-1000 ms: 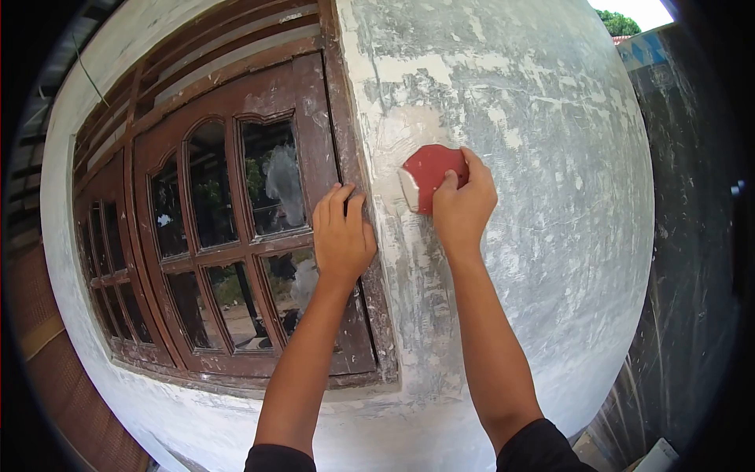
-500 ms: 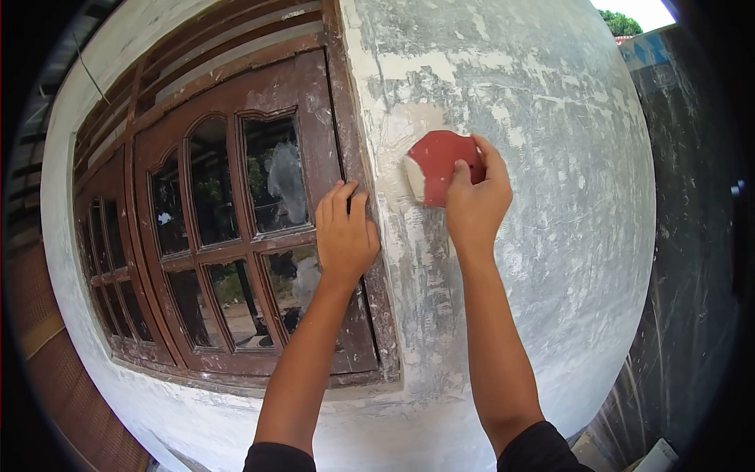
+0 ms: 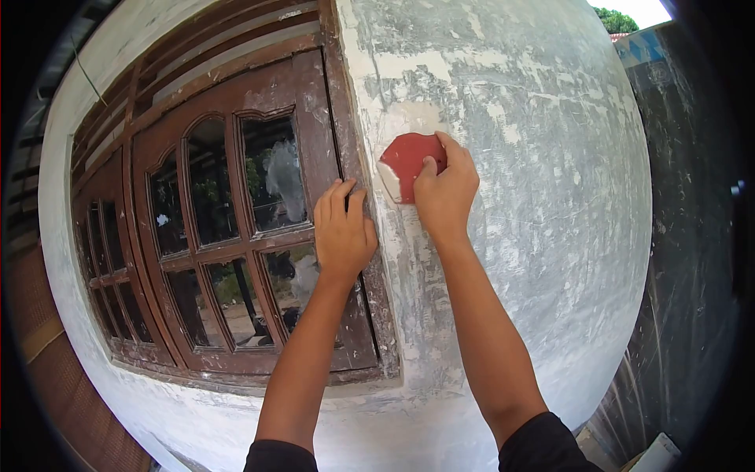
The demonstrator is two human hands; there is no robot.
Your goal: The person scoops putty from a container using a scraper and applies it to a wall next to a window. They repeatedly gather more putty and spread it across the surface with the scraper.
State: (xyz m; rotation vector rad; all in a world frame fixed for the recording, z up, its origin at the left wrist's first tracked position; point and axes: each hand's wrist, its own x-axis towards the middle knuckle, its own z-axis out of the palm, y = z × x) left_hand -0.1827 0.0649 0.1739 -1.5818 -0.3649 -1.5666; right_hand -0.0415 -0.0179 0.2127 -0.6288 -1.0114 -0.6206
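My right hand (image 3: 447,187) is closed on a red putty spreader (image 3: 410,161), its thumb on the near face. Pale putty coats the spreader's left lower edge. The spreader is at the wall (image 3: 543,204), a short way right of the window frame (image 3: 351,118), beneath a beige patch of putty (image 3: 413,116). My left hand (image 3: 344,232) rests against the right side of the brown wooden window (image 3: 311,94), fingers apart and slightly bent, holding nothing.
Dusty glass panes (image 3: 206,189) fill the window, one smeared white. A dark panel (image 3: 692,259) stands along the right side. Brown woven material (image 3: 71,393) is at the lower left, and a pale object (image 3: 659,455) lies at the lower right.
My right hand has moved left with the putty spreader, bringing it nearer the window frame. My left hand stays in place on the window.
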